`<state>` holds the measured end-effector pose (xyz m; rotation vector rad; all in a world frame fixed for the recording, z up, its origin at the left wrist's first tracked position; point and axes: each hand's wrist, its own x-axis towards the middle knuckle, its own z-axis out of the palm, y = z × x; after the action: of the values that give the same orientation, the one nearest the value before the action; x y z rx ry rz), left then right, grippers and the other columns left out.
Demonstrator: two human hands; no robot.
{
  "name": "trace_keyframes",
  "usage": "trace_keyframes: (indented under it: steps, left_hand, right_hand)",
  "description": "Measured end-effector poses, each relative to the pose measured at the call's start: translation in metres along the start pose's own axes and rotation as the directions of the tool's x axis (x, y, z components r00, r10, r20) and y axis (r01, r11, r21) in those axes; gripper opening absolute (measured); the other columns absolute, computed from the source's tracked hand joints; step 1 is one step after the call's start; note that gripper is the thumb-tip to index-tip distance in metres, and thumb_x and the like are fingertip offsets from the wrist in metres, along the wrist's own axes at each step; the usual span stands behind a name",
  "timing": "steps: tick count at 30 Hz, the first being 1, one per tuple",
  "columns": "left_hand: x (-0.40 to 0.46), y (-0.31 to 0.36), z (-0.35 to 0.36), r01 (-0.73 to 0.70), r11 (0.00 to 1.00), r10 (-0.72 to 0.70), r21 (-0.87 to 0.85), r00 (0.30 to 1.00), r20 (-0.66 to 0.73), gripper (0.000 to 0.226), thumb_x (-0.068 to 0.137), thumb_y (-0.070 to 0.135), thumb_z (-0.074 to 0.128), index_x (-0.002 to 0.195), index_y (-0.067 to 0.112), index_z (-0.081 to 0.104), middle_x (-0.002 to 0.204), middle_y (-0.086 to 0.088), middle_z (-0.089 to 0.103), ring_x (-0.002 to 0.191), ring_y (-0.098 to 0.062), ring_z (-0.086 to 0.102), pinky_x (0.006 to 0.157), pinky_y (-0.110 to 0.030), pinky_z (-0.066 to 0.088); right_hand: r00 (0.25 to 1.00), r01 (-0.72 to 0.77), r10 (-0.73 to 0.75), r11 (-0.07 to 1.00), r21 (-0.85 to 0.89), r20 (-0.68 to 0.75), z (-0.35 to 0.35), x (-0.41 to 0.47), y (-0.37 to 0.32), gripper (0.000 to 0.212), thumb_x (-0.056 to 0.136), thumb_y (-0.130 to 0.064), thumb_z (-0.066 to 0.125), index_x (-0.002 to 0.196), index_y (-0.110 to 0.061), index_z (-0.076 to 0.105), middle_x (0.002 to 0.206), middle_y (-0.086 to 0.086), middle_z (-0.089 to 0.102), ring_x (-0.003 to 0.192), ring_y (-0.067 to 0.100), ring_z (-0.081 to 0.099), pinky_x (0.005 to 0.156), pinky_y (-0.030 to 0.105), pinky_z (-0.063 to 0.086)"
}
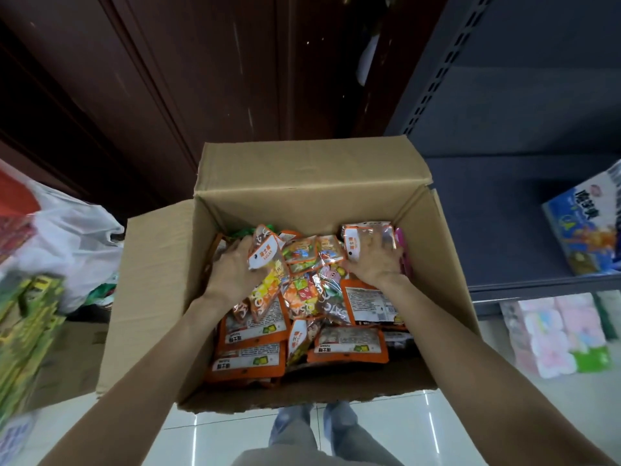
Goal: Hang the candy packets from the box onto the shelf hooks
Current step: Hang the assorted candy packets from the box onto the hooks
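Hands reach down into my box: left hand curls round an orange packet, right hand grips another packet; the remaining packets lie heaped inside.

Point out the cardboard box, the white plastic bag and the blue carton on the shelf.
cardboard box (312, 169), head view, far flap.
white plastic bag (67, 237), head view, its bulging side.
blue carton (581, 233), head view, printed front face.

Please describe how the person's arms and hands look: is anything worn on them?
Both arms are bare as far up as the picture shows; no sleeves appear. The left hand and the right hand wear no gloves. No watch or bracelet shows on either wrist, and no ring can be made out on the visible fingers.
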<state>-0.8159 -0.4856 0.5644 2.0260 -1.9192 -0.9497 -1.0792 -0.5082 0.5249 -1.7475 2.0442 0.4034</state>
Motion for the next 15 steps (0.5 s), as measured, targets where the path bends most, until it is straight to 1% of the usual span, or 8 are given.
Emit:
trace_keyframes:
  steps: [2, 4, 7, 9, 10, 12, 14, 15]
  left_hand:
    - [-0.002, -0.001, 0.0, -0.025, 0.999, 0.025, -0.028, 1.0, -0.002, 0.044, 0.086, 0.019, 0.069, 0.125, 0.011, 0.05, 0.12, -0.011, 0.06, 0.11, -0.03, 0.059, 0.087, -0.041, 0.051]
    - [-0.004, -0.002, 0.0, -0.044, 0.998, 0.044, -0.038, 0.999, -0.011, 0.046, 0.085, 0.018, 0.07, 0.125, 0.012, 0.049, 0.12, -0.011, 0.06, 0.11, -0.03, 0.058, 0.086, -0.044, 0.051]
    - [-0.004, -0.003, 0.001, -0.037, 0.999, 0.036, -0.036, 0.999, -0.028, 0.048, 0.084, 0.018, 0.071, 0.127, 0.012, 0.048, 0.12, -0.012, 0.06, 0.111, -0.03, 0.058, 0.086, -0.046, 0.052]
    - [-0.004, -0.002, 0.002, -0.008, 0.999, 0.006, -0.039, 0.999, -0.033, 0.049, 0.085, 0.016, 0.071, 0.127, 0.011, 0.047, 0.122, -0.011, 0.061, 0.112, -0.029, 0.059, 0.087, -0.044, 0.053]
    - [-0.004, -0.001, 0.002, 0.009, 0.999, -0.011, -0.046, 0.999, -0.034, 0.049, 0.085, 0.015, 0.07, 0.128, 0.011, 0.046, 0.122, -0.011, 0.061, 0.112, -0.028, 0.059, 0.087, -0.042, 0.053]
    - [-0.004, -0.001, 0.003, 0.03, 0.998, -0.032, -0.061, 0.999, -0.041, 0.049, 0.086, 0.014, 0.069, 0.129, 0.011, 0.046, 0.122, -0.011, 0.062, 0.112, -0.028, 0.06, 0.087, -0.04, 0.053]
    - [-0.004, 0.0, 0.002, 0.042, 0.997, -0.045, -0.063, 0.998, -0.046, 0.048, 0.086, 0.015, 0.069, 0.128, 0.011, 0.046, 0.122, -0.011, 0.062, 0.112, -0.027, 0.06, 0.086, -0.038, 0.053]
    - [-0.004, 0.0, 0.003, 0.05, 0.997, -0.053, -0.065, 0.997, -0.049, 0.046, 0.086, 0.015, 0.069, 0.127, 0.012, 0.047, 0.121, -0.01, 0.063, 0.111, -0.027, 0.061, 0.085, -0.037, 0.052]
  right_hand:
    - [0.994, 0.09, -0.089, 0.996, -0.007, 0.06, 0.007, -0.003, -0.008, 0.089, 0.083, -0.07, 0.051, 0.149, -0.017, 0.023, 0.158, 0.013, 0.015, 0.144, 0.037, 0.015, 0.117, 0.049, 0.013]
    - [0.991, 0.113, -0.115, 0.993, 0.03, 0.068, 0.011, -0.008, -0.013, 0.089, 0.08, -0.07, 0.056, 0.146, -0.018, 0.027, 0.155, 0.011, 0.021, 0.141, 0.037, 0.021, 0.115, 0.048, 0.019]
    - [0.978, 0.126, -0.158, 0.968, 0.217, 0.135, 0.008, -0.012, -0.019, 0.104, 0.068, -0.08, 0.058, 0.148, -0.021, 0.026, 0.156, 0.007, 0.023, 0.144, 0.035, 0.019, 0.114, 0.053, 0.023]
    - [0.977, 0.109, -0.163, 0.936, 0.334, 0.14, -0.002, -0.014, -0.02, 0.112, 0.066, -0.083, 0.056, 0.152, -0.023, 0.017, 0.159, 0.007, 0.02, 0.145, 0.033, 0.021, 0.114, 0.053, 0.025]
    - [0.979, 0.098, -0.161, 0.908, 0.407, 0.123, -0.009, -0.013, -0.018, 0.108, 0.072, -0.077, 0.058, 0.154, -0.025, 0.01, 0.16, 0.008, 0.017, 0.144, 0.032, 0.023, 0.114, 0.05, 0.027]
    - [0.974, 0.124, -0.202, 0.856, 0.502, 0.105, -0.02, -0.012, -0.013, 0.085, 0.09, -0.056, 0.055, 0.153, -0.035, 0.004, 0.161, 0.01, 0.011, 0.139, 0.031, 0.034, 0.108, 0.041, 0.033]
    - [0.942, 0.186, -0.278, 0.899, 0.397, 0.187, -0.029, -0.009, -0.008, 0.074, 0.095, -0.044, 0.053, 0.151, -0.044, 0.004, 0.161, 0.009, 0.003, 0.137, 0.033, 0.035, 0.106, 0.043, 0.034]
    - [0.926, 0.247, -0.303, 0.937, 0.248, 0.225, -0.03, -0.007, -0.007, 0.081, 0.091, -0.044, 0.058, 0.151, -0.044, 0.003, 0.161, 0.007, -0.003, 0.142, 0.035, 0.022, 0.11, 0.049, 0.029]
